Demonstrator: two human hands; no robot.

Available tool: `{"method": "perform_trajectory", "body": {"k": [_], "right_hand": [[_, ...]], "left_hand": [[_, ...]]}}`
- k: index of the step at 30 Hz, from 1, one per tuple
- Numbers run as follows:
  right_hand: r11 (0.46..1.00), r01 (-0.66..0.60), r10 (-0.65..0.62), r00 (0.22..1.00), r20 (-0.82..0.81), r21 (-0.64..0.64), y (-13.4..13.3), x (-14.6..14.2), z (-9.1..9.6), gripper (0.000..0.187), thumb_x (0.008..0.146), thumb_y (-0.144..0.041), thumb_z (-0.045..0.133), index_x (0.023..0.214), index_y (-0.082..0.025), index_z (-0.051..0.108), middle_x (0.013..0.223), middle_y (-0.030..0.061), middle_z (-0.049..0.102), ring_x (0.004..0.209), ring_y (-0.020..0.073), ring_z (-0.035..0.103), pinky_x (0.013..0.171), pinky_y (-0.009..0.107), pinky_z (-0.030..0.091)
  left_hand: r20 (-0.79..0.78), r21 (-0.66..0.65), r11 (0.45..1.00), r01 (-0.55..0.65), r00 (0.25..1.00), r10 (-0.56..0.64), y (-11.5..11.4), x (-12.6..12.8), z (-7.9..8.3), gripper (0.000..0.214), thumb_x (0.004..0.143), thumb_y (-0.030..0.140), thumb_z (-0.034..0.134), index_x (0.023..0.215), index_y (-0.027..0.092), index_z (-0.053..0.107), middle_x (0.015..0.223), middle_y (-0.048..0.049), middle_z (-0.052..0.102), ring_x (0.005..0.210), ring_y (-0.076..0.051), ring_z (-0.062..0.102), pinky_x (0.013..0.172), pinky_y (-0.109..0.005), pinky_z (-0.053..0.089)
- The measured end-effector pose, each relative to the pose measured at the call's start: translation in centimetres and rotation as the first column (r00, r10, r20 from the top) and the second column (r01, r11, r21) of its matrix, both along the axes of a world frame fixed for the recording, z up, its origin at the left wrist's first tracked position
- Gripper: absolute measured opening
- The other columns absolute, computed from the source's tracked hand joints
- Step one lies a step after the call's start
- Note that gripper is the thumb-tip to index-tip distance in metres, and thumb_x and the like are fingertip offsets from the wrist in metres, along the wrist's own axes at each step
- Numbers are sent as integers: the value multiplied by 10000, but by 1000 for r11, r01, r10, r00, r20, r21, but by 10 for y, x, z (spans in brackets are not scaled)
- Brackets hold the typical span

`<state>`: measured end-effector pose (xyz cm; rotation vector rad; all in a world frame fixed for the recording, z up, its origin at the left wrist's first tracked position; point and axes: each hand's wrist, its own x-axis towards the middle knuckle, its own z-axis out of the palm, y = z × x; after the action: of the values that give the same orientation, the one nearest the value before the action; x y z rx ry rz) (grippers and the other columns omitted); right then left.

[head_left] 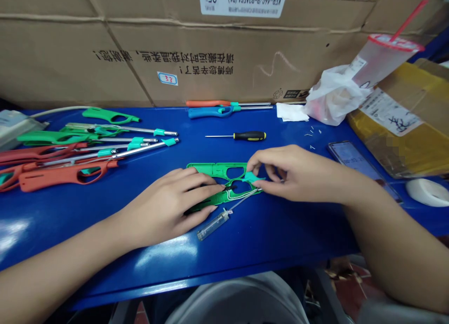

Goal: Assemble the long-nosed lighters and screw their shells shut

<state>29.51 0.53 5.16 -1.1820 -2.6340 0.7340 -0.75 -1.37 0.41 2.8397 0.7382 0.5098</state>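
A green lighter shell (201, 169) lies opened in two halves on the blue table. Over the nearer half, my left hand (177, 197) is closed, thumb at its near edge and fingers across it; they hide much of the inside. My right hand (284, 174) pinches a small turquoise plastic piece (251, 176) at the shell's right end. Thin wires and a metal rod (258, 189) show just below that piece. A clear fuel tank (212, 224) lies angled on the table in front of the shell, joined to it by a thin tube (242, 201).
Several red and green lighters (70, 174) lie at the left. Behind are an orange lighter (208, 103), a blue lighter (210, 112) and a screwdriver (249, 136). Small screws (312, 147), a phone (361, 165), a drink cup (386, 59) and a yellow-taped parcel (403, 122) are at right.
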Motion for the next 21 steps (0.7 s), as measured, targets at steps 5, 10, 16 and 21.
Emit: {"method": "perform_trajectory", "body": {"k": [5,10,16,21], "right_hand": [[998,-62,62,997,43,-19,-8,-14,-9,208,905,-167,641,1095,-212,714,942,5,727,692,122,569,638,258,365],[997,-44,45,999,11,-56,-7,-14,-15,236,919,-155,631,1137,-211,702,910,-2,708,687,119,563,641,250,369],[999,-29,29,999,-20,-18,-6,-12,-12,152,938,-265,698,1077,-205,709,953,12,701,770,142,588,669,268,391],[995,-98,99,994,48,-18,-7,-11,-11,139,984,-169,602,958,-205,734,1009,25,704,869,163,641,736,294,418]], "left_hand": [[0,-31,1000,2,1000,-2,1,1,0,324,1056,313,587,1353,216,676,1233,-95,747,1070,-256,698,939,-392,546],[-9,-55,998,-9,1000,8,0,0,0,302,1053,308,584,1331,220,663,1223,-81,743,1055,-250,688,915,-388,533],[-12,-64,998,-15,1000,14,-1,0,2,289,1037,295,588,1307,216,657,1191,-77,750,1013,-235,692,898,-387,534],[-3,-51,998,-33,999,33,-1,3,3,272,1021,321,613,1257,204,678,1155,-80,760,983,-239,710,858,-378,545]]}}
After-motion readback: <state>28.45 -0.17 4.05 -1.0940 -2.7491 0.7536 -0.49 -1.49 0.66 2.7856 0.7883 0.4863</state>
